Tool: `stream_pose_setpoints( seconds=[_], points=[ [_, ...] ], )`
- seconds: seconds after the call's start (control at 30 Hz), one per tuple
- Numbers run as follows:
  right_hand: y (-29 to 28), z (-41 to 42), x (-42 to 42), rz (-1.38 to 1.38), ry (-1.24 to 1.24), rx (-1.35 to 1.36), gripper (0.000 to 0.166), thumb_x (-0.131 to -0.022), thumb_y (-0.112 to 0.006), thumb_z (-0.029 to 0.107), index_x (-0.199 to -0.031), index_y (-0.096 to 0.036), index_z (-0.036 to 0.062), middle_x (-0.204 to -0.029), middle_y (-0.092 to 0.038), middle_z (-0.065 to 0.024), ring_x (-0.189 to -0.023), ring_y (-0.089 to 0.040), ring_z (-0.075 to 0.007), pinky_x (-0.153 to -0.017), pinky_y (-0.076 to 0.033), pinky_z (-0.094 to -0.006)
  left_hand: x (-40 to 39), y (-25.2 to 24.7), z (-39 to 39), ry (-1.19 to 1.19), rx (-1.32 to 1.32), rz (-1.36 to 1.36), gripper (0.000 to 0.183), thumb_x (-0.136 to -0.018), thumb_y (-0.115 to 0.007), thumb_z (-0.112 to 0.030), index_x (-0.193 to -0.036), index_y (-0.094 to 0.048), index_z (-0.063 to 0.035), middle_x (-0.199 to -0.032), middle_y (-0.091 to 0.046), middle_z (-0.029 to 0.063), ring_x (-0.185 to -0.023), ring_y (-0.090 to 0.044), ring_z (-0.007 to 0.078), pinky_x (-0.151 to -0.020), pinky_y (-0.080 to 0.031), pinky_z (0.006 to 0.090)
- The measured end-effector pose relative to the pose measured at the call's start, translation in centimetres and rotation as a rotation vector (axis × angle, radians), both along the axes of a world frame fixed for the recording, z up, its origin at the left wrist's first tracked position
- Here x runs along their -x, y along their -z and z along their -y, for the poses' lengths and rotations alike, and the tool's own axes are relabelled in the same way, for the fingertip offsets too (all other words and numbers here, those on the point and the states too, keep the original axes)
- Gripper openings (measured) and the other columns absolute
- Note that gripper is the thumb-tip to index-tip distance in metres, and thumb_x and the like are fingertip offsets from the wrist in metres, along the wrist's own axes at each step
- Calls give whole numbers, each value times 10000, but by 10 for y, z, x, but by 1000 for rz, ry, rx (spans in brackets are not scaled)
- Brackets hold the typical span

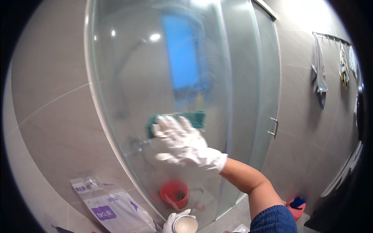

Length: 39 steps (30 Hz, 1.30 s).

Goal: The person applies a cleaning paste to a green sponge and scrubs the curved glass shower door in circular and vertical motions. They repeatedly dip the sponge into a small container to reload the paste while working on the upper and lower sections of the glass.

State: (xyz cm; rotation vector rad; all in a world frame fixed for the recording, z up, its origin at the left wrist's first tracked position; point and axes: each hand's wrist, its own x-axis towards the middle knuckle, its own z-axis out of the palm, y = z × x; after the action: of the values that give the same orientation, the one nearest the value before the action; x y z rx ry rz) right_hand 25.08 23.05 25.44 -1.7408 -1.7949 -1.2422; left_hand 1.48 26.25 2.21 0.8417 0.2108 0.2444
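Observation:
My right hand (183,142), in a white glove, presses a green scouring pad (196,118) flat against the glass shower panel (140,96). Hazy streaks cover parts of the glass above the pad. Low in the view my left hand (169,223), gloved too, grips a round pale tub (186,224) at its side. The tub's open top faces up, and whitish content shows inside. Much of the left hand is cut off by the bottom edge.
Behind the glass stands a red bucket (174,193). A plastic package (112,209) bearing writing leans at lower left. The door handle (274,128) juts out at right. Towels (319,67) hang from a wall rail, and a red container (297,208) sits on the floor.

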Motion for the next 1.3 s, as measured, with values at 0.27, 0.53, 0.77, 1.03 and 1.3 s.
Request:
stream_pose_setpoints(
  seconds=[0.27, 0.53, 0.77, 1.03, 1.3],
  points=[
    [-186, -2, -47, -42, 132, -705, 765, -947, -441, 559, -1463, -354, 2, -1541, -285, -230, -1444, -250, -351, -1174, -168, -484, -2, -34, 2, -34, 105, 1, 602, -1036, -297, -463, -1352, -501, 6, -1116, -676, 151, -1002, -659, 254, -891, -536, 364],
    [61, 6, -1, 218, 185, 48, 700, -868, -569, 558, -1430, -446, 158, -1479, -386, -212, -1391, -347, -351, -1108, -293, -524, 24, 38, -24, 0, 175, 19, 533, -1044, -324, -373, -1354, -463, 38, -1244, -614, 171, -1101, -618, 241, -981, -492, 357],
    [-78, -75, 51, 143, -27, -544, 653, -968, -393, 526, -1439, -424, 75, -1550, -314, -155, -1439, -274, -316, -1171, -155, -511, 24, -2, -8, -20, 200, -27, 429, -1041, -394, -360, -1216, -551, -2, -1220, -623, 151, -1121, -602, 199, -983, -484, 317],
    [136, 3, -26, 282, 650, 51, 617, -946, -516, 425, -1440, -427, 66, -1525, -343, -188, -1441, -279, -298, -1161, -180, -516, 50, -6, -4, -107, -25, -79, 596, -1045, -315, -423, -1361, -464, 60, -1205, -631, 159, -1086, -619, 201, -951, -502, 325],
    [73, -31, 51, -108, 48, -184, 645, -893, -570, 515, -1401, -486, 127, -1525, -346, -186, -1433, -287, -348, -1156, -144, -563, 19, -7, -9, -36, 180, 29, 607, -1030, -332, -426, -1363, -454, 66, -1212, -622, 215, -1076, -629, 257, -956, -503, 367]
  ],
)
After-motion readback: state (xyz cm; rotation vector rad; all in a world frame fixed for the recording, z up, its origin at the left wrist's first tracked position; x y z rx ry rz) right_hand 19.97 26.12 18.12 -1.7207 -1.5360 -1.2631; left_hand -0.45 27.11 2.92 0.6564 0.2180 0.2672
